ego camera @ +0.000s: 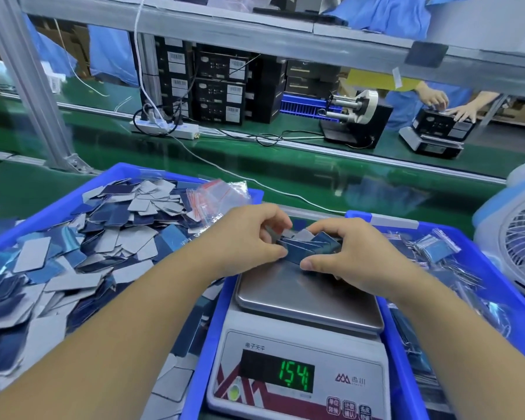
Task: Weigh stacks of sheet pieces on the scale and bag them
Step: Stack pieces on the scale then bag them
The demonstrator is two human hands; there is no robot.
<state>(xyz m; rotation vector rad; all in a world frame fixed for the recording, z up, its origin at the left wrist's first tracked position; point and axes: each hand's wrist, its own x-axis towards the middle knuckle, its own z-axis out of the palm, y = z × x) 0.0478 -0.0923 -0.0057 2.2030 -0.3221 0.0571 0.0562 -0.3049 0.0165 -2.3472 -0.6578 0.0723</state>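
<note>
Nearest, the scale (297,356) sits between two blue bins, its green display lit and its steel pan (309,301) bare toward the front. At the pan's far edge a small fanned stack of sheet pieces (308,244) rests on or just above the metal; which, I cannot tell. Both hands grasp it: the left hand (246,237) curls its fingers round the stack's left end, and the right hand (349,253) pinches the right end, thumb on the near side and fingers over the top. Left of the scale, the left bin (109,180) is heaped with loose blue and grey sheet pieces (73,253) that rise to its rim, and a bundle of empty clear bags (217,198) with red strips lies at the heap's far corner, just beyond the left hand. Right of the scale, the right bin (494,277) holds filled bags (437,248) lying flat. The bin walls press close against both sides of the scale. Further right stands a white fan (519,237), just beside the right bin. Beyond the scale, the green counter (315,174) lies open, crossed by a white cable (225,169). Farther off sit stacked black boxes (219,86), and another person's hands (449,106) rest on a box atop a second scale (431,142).
</note>
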